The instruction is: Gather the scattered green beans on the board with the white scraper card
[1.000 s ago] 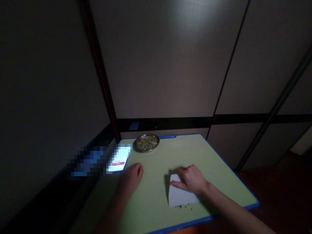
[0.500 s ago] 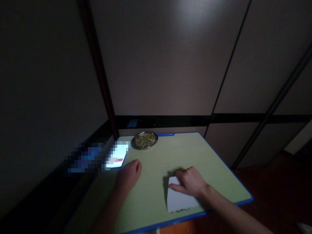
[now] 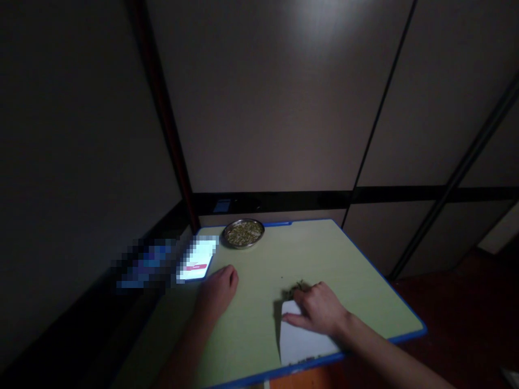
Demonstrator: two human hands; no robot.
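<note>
Tall panels (image 3: 267, 102) fill the upper frame, and below them spreads the green worktop (image 3: 320, 248), its blue rim (image 3: 409, 334) running along the bottom. Right hand (image 3: 318, 308), right of lower centre: thumb on top, fingers curled over the far edge, that grip clamped on the white card (image 3: 304, 343), which sits low in the frame, right by the rim. Left hand (image 3: 219, 292), lower left of centre: fingers folded together, nothing visible in it. The danger? A bit more slide toward the bottom of the frame, I'd judge, and the dark bits along the card's near edge (image 3: 306, 359) could spill over that rim. Up at centre-left, a round metal dish (image 3: 243, 247), a layer of green and pale pieces (image 3: 244, 232) inside; lit phone (image 3: 199, 260) just left of it. Smallest of all, dark scraps (image 3: 299, 285) beside the right fingertips!
</note>
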